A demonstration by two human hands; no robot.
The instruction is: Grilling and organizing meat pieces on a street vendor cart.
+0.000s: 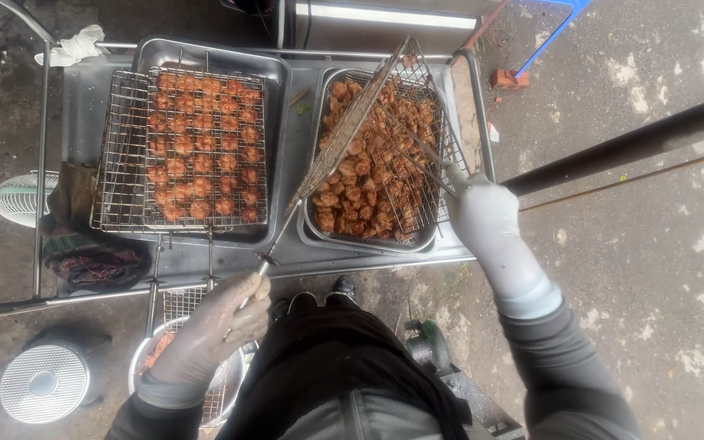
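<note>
— Gripping anything, that left hand (220, 326)?

— Yes, closed round the long handle of the wire grill basket (360, 138), whose upper half tilts open over the right tray (313, 220) of browned meat.

— And the right hand (482, 213)?

— Gloved, seemingly pinching thin tongs (421, 151) among the pieces. Left of them, a shut grill rack (185, 147) lies flat on another tray.
</note>
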